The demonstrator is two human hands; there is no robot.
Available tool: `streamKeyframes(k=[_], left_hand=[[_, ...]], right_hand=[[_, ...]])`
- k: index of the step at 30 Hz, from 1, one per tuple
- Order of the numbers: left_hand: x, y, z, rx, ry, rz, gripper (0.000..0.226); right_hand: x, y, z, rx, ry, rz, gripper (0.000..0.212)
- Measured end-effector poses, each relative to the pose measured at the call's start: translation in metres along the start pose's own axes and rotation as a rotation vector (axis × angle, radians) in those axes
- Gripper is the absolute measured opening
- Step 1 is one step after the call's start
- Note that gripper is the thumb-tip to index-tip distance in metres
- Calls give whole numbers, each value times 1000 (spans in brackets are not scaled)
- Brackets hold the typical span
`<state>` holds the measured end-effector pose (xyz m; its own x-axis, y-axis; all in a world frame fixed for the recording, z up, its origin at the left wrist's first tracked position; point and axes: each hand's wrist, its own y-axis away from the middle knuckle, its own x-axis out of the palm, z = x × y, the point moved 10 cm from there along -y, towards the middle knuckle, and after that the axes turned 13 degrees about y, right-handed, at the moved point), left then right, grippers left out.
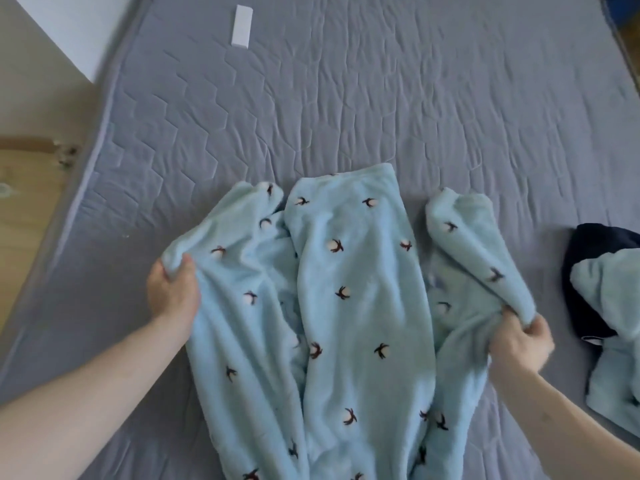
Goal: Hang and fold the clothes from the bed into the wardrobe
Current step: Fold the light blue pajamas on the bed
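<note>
Light-blue fleece garment (346, 306) spread on the grey quilted bed (346, 81), occupying the lower centre of the frame. The person's left hand (173, 292), at centre left, held the garment's left edge, the fingers closed on a bunched fold with the thumb on top. The right hand (519, 337), at lower right, pinched the right edge, its fingers curled tight around a gathered lip of fleece.

The garment's long axis ran from the bottom edge of the frame up toward the middle. Its far end pointed to the top of the frame and finished in three lobes: a broad, flat central panel and a narrower, rumpled piece on either side. Whether these side pieces were sleeves could not be told.

The step in hand appeared to be the folding stage, with both sides gripped, probably for smoothing or for turning them in over the central panel. The next move would call for drawing each side piece across the middle and flattening the creases, then folding along the length.

A second blue fleece piece (613, 306) lay over a dark garment (585, 271) at the right edge, apart from the first. A white rectangular object (241, 26) lay at upper left on the bed.
</note>
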<state>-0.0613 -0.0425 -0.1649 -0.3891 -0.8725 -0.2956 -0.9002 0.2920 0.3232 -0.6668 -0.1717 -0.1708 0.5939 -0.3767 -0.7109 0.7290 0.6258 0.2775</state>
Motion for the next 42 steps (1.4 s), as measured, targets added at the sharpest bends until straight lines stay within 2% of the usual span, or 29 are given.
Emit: streamKeyframes(k=[2, 3, 4, 6, 8, 10, 12, 14, 15, 17, 18, 20, 21, 23, 24, 26, 27, 29, 30, 32, 35, 36, 37, 39, 41, 42], left_hand=[[-29, -6, -9, 11, 62, -152, 33], [-43, -8, -13, 9, 72, -220, 37], [-55, -11, -13, -1, 53, -278, 38], [-74, -19, -3, -63, -96, -316, 38], [-81, -28, 17, -168, -398, -206, 40], [-78, -32, 42, -262, -801, 51, 41], [-77, -23, 60, -362, -1166, 344, 34], [-84, -19, 61, -455, -1331, 475, 37], [-86, -24, 57, -471, -1301, 476, 47], [-79, -41, 49, -450, -1040, 439, 76], [-72, -50, 43, -427, -912, 415, 91], [-57, -60, 32, -389, -778, 384, 110], [-47, -59, 27, -371, -784, 410, 106], [-29, -55, 24, -338, -843, 500, 71], [-21, -54, 25, -322, -850, 545, 53], [-12, -56, 19, -254, -829, 553, 33], [-12, -61, 9, -187, -792, 491, 30], [-27, -76, -18, -24, -656, 271, 31], [-39, -81, -30, 32, -568, 168, 32], [-60, -86, -39, 55, -480, 63, 28], [-75, -87, -25, -16, -517, 96, 29], [-77, -85, -17, -55, -502, 117, 29], [-78, -81, -7, -100, -464, 144, 26], [-74, -70, 13, -213, -410, 223, 23], [-65, -53, 31, -313, -439, 329, 25], [-61, -44, 34, -323, -478, 361, 29]], right_hand=[[-37, 4, 1, 19, -56, -194, 11], [-47, 6, -3, 35, -79, -223, 12], [-52, 5, -10, 54, -71, -216, 14], [-47, 1, -37, 127, 98, -87, 17], [-29, 3, -74, 269, 302, 138, 18], [-13, 21, -101, 447, 352, 324, 23], [-4, 32, -112, 521, 413, 407, 26], [0, 32, -113, 482, 483, 407, 31], [-2, 28, -106, 421, 508, 352, 41], [-11, 17, -79, 266, 509, 211, 66], [-11, 12, -64, 194, 505, 195, 77], [8, 8, -38, 142, 419, 337, 89], [22, 13, -28, 184, 358, 451, 86], [43, 25, -7, 276, 303, 633, 69], [50, 24, 5, 263, 298, 656, 61], [55, 9, 38, 105, 268, 555, 41], [49, 2, 56, 6, 226, 440, 31], [26, -6, 82, -117, 112, 201, 22], [17, -7, 87, -130, 72, 127, 23], [18, -11, 77, -108, 144, 134, 37], [27, -8, 31, 54, 411, 283, 85], [24, -3, 17, 99, 462, 308, 94], [21, 1, 5, 117, 498, 325, 97], [24, 12, -17, 119, 523, 420, 88], [37, 33, -43, 145, 557, 622, 70], [42, 45, -53, 157, 588, 709, 68]])
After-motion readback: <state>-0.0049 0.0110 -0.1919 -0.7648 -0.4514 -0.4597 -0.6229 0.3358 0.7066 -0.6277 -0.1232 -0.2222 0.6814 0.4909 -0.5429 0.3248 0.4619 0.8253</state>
